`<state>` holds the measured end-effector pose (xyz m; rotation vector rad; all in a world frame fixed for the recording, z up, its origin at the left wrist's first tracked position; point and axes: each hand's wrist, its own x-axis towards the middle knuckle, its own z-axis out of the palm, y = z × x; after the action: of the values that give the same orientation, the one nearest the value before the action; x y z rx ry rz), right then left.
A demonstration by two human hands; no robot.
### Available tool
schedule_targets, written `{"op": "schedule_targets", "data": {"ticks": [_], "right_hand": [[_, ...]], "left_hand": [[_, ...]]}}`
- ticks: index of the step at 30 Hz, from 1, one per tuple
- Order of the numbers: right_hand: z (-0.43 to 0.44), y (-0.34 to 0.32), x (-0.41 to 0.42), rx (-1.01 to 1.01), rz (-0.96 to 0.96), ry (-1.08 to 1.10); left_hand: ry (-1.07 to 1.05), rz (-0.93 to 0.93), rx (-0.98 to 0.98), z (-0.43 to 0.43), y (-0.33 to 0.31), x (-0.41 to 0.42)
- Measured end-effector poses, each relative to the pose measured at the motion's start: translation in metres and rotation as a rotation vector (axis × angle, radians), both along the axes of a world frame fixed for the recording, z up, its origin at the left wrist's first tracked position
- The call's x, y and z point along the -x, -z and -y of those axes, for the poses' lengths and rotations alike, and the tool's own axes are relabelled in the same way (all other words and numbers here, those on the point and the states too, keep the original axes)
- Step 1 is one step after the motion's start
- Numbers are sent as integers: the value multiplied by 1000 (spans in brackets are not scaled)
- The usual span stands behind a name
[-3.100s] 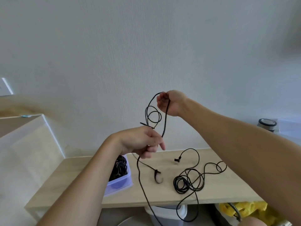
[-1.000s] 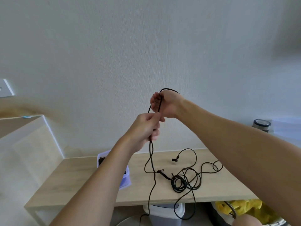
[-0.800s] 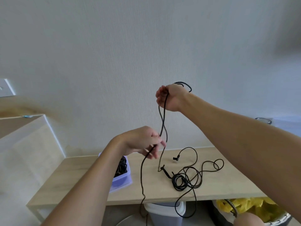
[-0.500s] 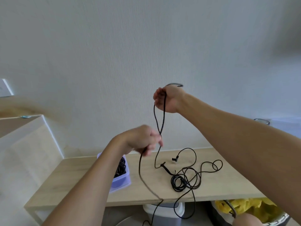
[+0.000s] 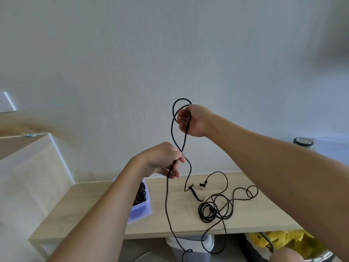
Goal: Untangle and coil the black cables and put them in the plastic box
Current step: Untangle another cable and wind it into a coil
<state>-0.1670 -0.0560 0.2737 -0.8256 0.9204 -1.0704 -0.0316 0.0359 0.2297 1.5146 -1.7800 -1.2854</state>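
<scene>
Wooden table carries plastic box, tangled black cable, perhaps a strap.

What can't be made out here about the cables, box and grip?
Head view only:
1. plastic box: the left forearm covers part of it; how many cables lie inside is unclear.
2. held cable: runs below the table and off the bottom edge; its end is unseen.
3. left hand: its back faces the camera, so its grip on the cable is partly hidden.

The left forearm hides part of the plastic box, and the cable runs off the lower edge.
</scene>
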Motion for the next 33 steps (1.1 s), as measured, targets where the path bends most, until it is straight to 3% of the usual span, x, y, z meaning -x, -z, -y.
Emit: {"op": "schedule_targets", "data": {"ticks": [2,4,7,9,10,14,16,18,19,21,22,23,26,28,30,32,33], "right_hand": [[0,4,-5,-10,-13,-4],[-1,6,-8,-20,-9,-20],[0,1,-3,7,23,-7],[3,-4,4,13,59,35],[4,-6,6,9,77,58],[1,-4,1,-13,98,51],[-3,-1,-5,-11,102,-7],[-4,-3,-5,-8,125,-22],[-3,-5,-2,-10,141,-11],[1,-8,4,-11,150,27],[3,-9,7,-14,150,47],[3,-8,7,-20,150,53],[-2,-2,-4,-19,153,-9],[-6,-1,-10,-8,155,-56],[-5,-4,-8,-6,165,-61],[-2,-8,-3,-16,143,-21],[0,-7,-2,-20,126,0]], "left_hand": [[-61,-245,99,1,-3,9],[-196,-316,247,7,-3,16],[-269,36,320,17,10,4],[-145,217,170,12,22,-7],[-100,208,96,10,26,-10],[-129,-289,137,7,23,6],[-207,-402,250,11,12,18],[-203,-288,322,13,6,16],[-149,-136,300,12,5,10],[39,177,140,5,5,-2],[95,219,63,2,5,-5],[88,156,38,1,6,-6],[-91,-358,143,2,2,8],[-177,-468,234,5,-1,15],[-129,-211,267,5,0,8],[41,118,125,1,1,-5],[96,185,45,-2,2,-8]]}}
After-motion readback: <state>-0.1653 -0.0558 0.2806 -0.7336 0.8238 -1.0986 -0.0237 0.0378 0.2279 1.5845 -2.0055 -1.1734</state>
